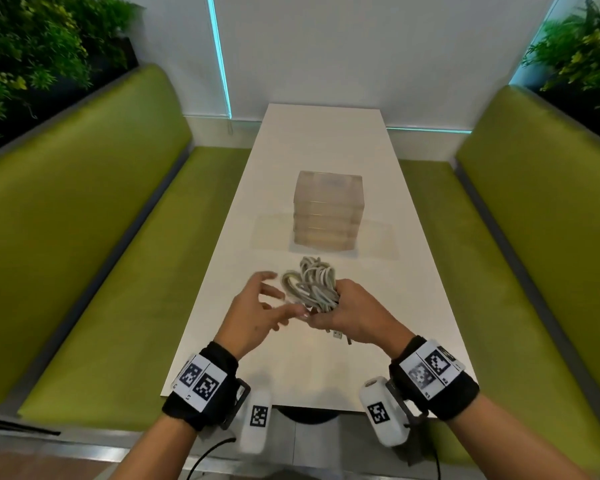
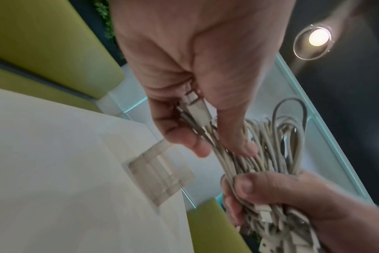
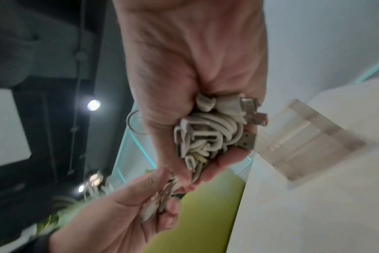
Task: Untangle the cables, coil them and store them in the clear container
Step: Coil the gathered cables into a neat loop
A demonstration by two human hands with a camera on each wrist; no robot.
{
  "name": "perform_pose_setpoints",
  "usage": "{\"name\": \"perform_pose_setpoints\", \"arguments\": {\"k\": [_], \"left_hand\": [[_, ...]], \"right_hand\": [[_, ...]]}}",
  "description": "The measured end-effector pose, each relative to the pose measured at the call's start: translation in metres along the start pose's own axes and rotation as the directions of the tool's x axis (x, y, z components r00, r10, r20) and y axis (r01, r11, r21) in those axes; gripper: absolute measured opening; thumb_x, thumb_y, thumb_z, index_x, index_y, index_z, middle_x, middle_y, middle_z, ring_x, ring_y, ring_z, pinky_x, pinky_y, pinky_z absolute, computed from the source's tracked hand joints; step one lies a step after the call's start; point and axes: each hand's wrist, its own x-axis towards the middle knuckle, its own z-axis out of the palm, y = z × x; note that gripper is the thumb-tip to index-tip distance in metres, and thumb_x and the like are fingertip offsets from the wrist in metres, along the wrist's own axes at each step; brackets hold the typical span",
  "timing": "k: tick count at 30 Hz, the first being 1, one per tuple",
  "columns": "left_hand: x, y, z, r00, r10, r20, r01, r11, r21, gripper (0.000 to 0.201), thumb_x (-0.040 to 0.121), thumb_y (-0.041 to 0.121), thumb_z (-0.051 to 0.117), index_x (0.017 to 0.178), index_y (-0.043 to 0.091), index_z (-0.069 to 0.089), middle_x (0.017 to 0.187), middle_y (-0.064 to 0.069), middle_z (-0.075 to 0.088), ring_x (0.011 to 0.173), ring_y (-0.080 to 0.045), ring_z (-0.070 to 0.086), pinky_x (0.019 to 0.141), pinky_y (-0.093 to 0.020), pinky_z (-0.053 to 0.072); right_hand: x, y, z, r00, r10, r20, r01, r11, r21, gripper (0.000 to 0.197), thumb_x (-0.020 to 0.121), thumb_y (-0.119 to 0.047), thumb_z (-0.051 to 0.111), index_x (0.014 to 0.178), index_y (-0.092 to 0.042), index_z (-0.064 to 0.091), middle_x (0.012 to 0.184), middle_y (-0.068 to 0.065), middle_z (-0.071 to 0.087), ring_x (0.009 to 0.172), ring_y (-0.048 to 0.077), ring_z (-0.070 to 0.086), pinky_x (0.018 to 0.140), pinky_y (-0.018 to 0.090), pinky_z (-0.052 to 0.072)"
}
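Note:
A tangled bundle of white cables [image 1: 312, 284] hangs over the near half of the white table [image 1: 326, 143]. My right hand [image 1: 329, 311] grips the bundle in its fist, with loops standing up and USB plugs [image 3: 247, 142] sticking out by the palm. My left hand [image 1: 284, 308] is right beside it and pinches a few cable ends [image 2: 195, 109] between thumb and fingers. The strands run from that pinch into the right hand's bundle [image 2: 268, 154]. The clear container [image 1: 328, 209] stands as a layered stack on the table just beyond the hands, also in the wrist views [image 2: 160, 172] [image 3: 309, 142].
Clear flat panels [image 1: 271, 233] lie on the table on either side of the container's base. Green benches [image 1: 101, 220] flank the narrow table on both sides. A white wall closes the far end, with plants in the upper corners.

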Motion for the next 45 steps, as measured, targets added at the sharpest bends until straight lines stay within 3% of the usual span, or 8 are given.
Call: {"name": "perform_pose_setpoints", "arguments": {"k": [7, 10, 19, 28, 35, 39, 41, 45], "left_hand": [[-0.006, -0.003, 0.007, 0.986, -0.034, 0.163, 0.097, 0.913, -0.397, 0.109, 0.048, 0.052, 0.089, 0.137, 0.025, 0.034, 0.122, -0.010, 0.064, 0.109, -0.026, 0.064, 0.098, -0.043, 0.048], [-0.006, 0.013, 0.020, 0.991, 0.036, 0.125, 0.031, 0.868, -0.495, 0.083, 0.056, 0.025, 0.086, 0.129, 0.016, 0.047, 0.105, -0.010, 0.071, 0.098, -0.024, 0.067, 0.076, -0.031, 0.054], [-0.012, 0.019, 0.030, 0.997, -0.048, -0.063, 0.008, 0.849, -0.528, 0.012, 0.077, 0.006, 0.073, 0.087, 0.011, 0.070, 0.081, -0.013, 0.068, 0.078, -0.020, 0.068, 0.066, -0.030, 0.055], [0.005, 0.011, 0.016, 0.996, -0.082, -0.034, 0.055, 0.869, -0.492, 0.011, 0.081, 0.001, 0.066, 0.070, 0.001, 0.066, 0.070, -0.017, 0.062, 0.069, -0.028, 0.063, 0.063, -0.033, 0.054], [0.033, -0.001, 0.006, 0.986, -0.048, -0.159, -0.012, 0.934, -0.356, 0.020, 0.073, 0.000, 0.076, 0.084, -0.009, 0.062, 0.076, -0.019, 0.066, 0.072, -0.029, 0.066, 0.068, -0.042, 0.058], [0.062, 0.002, -0.012, 0.977, -0.064, -0.201, 0.000, 0.953, -0.302, 0.021, 0.075, -0.003, 0.074, 0.090, -0.007, 0.060, 0.073, -0.014, 0.064, 0.063, -0.023, 0.067, 0.060, -0.035, 0.056], [0.075, 0.002, -0.020, 0.973, -0.070, -0.222, 0.007, 0.962, -0.272, 0.021, 0.076, -0.005, 0.072, 0.091, -0.004, 0.058, 0.071, -0.013, 0.063, 0.056, -0.019, 0.065, 0.056, -0.030, 0.054], [0.092, 0.003, -0.030, 0.966, -0.055, -0.253, 0.002, 0.979, -0.206, 0.021, 0.075, -0.004, 0.074, 0.090, -0.003, 0.059, 0.070, -0.010, 0.063, 0.055, -0.016, 0.064, 0.052, -0.024, 0.052]], "right_hand": [[-0.004, -0.013, 0.013, 0.993, -0.096, -0.074, 0.120, 0.835, 0.537, 0.011, 0.073, -0.005, 0.075, 0.077, -0.014, 0.071, 0.069, 0.003, 0.065, 0.064, 0.015, 0.059, 0.059, 0.028, 0.046], [-0.005, -0.017, 0.032, 0.989, -0.138, 0.051, 0.100, 0.885, 0.455, 0.011, 0.072, -0.005, 0.069, 0.080, -0.012, 0.068, 0.071, 0.004, 0.064, 0.067, 0.014, 0.059, 0.064, 0.030, 0.048], [-0.001, -0.023, 0.035, 0.941, -0.225, 0.254, 0.152, 0.949, 0.277, 0.027, 0.078, 0.003, 0.060, 0.102, -0.009, 0.060, 0.081, 0.001, 0.061, 0.074, 0.007, 0.057, 0.066, 0.024, 0.048], [0.011, -0.021, 0.025, 0.845, -0.253, 0.471, 0.106, 0.943, 0.317, 0.030, 0.100, -0.010, 0.044, 0.130, -0.008, 0.044, 0.112, 0.004, 0.056, 0.097, 0.002, 0.058, 0.086, 0.014, 0.049], [0.074, -0.014, 0.008, 0.804, -0.071, 0.591, 0.225, 0.955, -0.192, 0.053, 0.094, -0.044, 0.049, 0.123, 0.000, 0.057, 0.118, 0.013, 0.062, 0.101, 0.021, 0.061, 0.092, 0.023, 0.050], [0.133, -0.008, -0.028, 0.992, -0.063, 0.110, 0.100, 0.925, -0.367, 0.058, 0.089, -0.052, 0.054, 0.116, -0.002, 0.061, 0.117, 0.015, 0.065, 0.095, 0.029, 0.066, 0.089, 0.042, 0.053], [0.163, -0.007, -0.044, 0.986, -0.099, -0.135, 0.052, 0.947, -0.318, 0.053, 0.089, -0.039, 0.061, 0.130, -0.008, 0.051, 0.138, 0.013, 0.050, 0.103, 0.030, 0.064, 0.092, 0.037, 0.047], [0.213, 0.002, -0.059, 0.993, -0.036, -0.110, -0.021, 0.877, -0.480, 0.066, 0.095, -0.034, 0.052, 0.151, -0.022, 0.018, 0.161, 0.007, 0.004, 0.122, 0.033, 0.053, 0.109, 0.039, 0.034]]}}
